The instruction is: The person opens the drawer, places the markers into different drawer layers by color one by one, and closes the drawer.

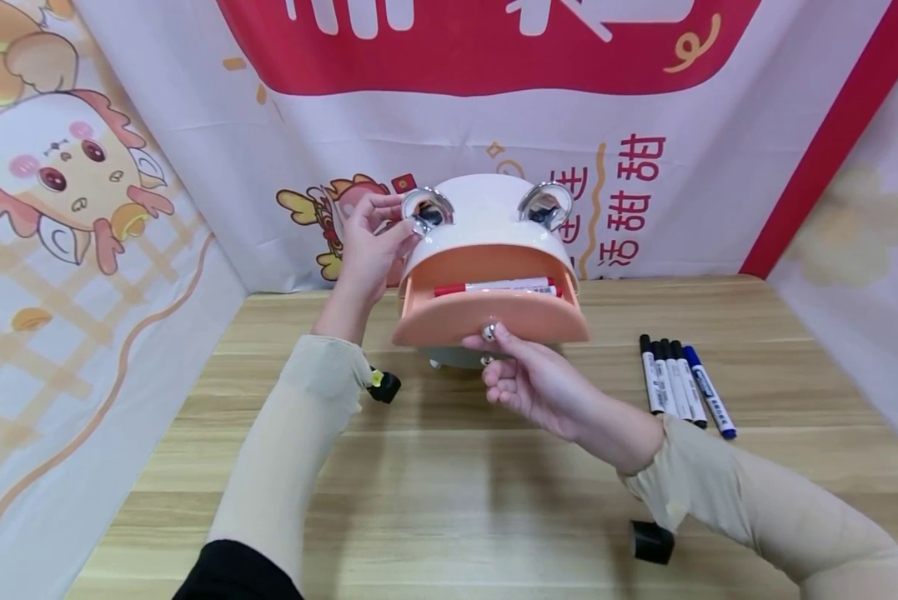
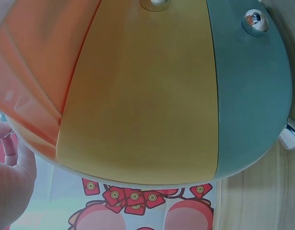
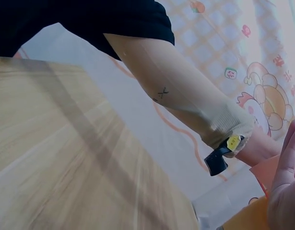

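A rounded white cabinet (image 1: 486, 204) with two shiny silver ring-shaped parts on top stands at the table's back. My left hand (image 1: 373, 246) pinches the left silver ring (image 1: 428, 207) between thumb and fingers. The orange top drawer (image 1: 449, 323) is pulled out, with red and white markers (image 1: 504, 287) lying inside. With thumb and index finger, my right hand (image 1: 539, 383) pinches that drawer's silver knob (image 1: 489, 332). In the left wrist view, a yellow drawer (image 2: 142, 96) and a green drawer (image 2: 253, 86) sit closed below it.
Several black-capped markers (image 1: 669, 379) and a blue marker (image 1: 709, 392) lie side by side on the wooden table (image 1: 433, 517), right of the cabinet. A printed cloth (image 1: 238, 183) hangs behind the table, with others at both sides.
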The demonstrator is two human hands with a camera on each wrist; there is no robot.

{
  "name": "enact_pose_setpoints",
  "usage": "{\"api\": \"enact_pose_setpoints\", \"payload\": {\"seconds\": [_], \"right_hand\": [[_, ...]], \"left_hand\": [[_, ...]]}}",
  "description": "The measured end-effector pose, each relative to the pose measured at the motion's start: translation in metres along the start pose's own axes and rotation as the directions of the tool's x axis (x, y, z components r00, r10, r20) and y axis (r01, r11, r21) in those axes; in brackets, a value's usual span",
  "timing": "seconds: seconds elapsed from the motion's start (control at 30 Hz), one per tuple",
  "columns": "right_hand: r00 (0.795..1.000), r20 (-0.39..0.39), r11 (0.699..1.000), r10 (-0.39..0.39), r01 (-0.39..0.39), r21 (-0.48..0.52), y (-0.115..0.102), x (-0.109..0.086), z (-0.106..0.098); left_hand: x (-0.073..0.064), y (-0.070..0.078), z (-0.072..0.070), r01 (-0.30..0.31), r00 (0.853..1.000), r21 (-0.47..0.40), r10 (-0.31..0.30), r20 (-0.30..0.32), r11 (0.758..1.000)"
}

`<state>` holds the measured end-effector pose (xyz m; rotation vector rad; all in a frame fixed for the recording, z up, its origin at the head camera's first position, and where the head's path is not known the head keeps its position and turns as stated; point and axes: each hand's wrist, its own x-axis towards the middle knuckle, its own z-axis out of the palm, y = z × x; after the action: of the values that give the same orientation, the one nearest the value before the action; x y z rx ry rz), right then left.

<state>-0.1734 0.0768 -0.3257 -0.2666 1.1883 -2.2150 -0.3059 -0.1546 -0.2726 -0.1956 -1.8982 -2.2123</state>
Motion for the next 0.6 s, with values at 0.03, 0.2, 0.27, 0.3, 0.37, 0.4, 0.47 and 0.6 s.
{"api": "enact_pose_setpoints", "payload": {"seconds": [0.03, 0.2, 0.27, 0.3, 0.37, 0.4, 0.47, 0.6], "right_hand": [[1.000, -0.004, 1.000, -0.005, 0.005, 0.001, -0.001, 0.001, -0.001], [0.999, -0.022, 1.000, -0.026, 0.026, 0.013, -0.005, 0.006, -0.003], [0.999, -0.022, 0.999, -0.027, 0.027, 0.021, -0.006, 0.008, -0.003], [0.999, -0.022, 0.999, -0.025, 0.025, 0.026, -0.006, 0.009, -0.003], [0.999, -0.022, 0.999, -0.023, 0.023, 0.035, -0.007, 0.011, -0.002], [0.999, -0.028, 0.999, -0.024, 0.025, 0.038, -0.007, 0.013, -0.002], [0.999, -0.039, 0.999, -0.031, 0.033, 0.040, -0.007, 0.016, -0.003], [0.997, -0.060, 0.998, -0.051, 0.053, 0.043, -0.008, 0.023, -0.004]], "left_hand": [[0.000, 0.000, 0.000, -0.002, 1.000, -0.010, 0.002, 0.002, 1.000], [0.001, -0.001, 0.000, -0.008, 1.000, -0.013, 0.008, 0.008, 1.000], [0.001, -0.001, -0.001, -0.008, 1.000, -0.001, 0.008, 0.009, 1.000], [0.001, -0.001, -0.001, -0.006, 1.000, 0.005, 0.006, 0.009, 1.000], [0.001, -0.001, -0.001, 0.000, 1.000, 0.007, 0.000, 0.006, 1.000], [0.002, -0.002, -0.001, 0.001, 1.000, 0.009, -0.001, 0.007, 1.000], [0.002, -0.002, -0.001, 0.002, 1.000, 0.010, -0.002, 0.008, 1.000], [0.001, -0.002, -0.001, -0.003, 1.000, 0.006, 0.003, 0.011, 1.000]]}}
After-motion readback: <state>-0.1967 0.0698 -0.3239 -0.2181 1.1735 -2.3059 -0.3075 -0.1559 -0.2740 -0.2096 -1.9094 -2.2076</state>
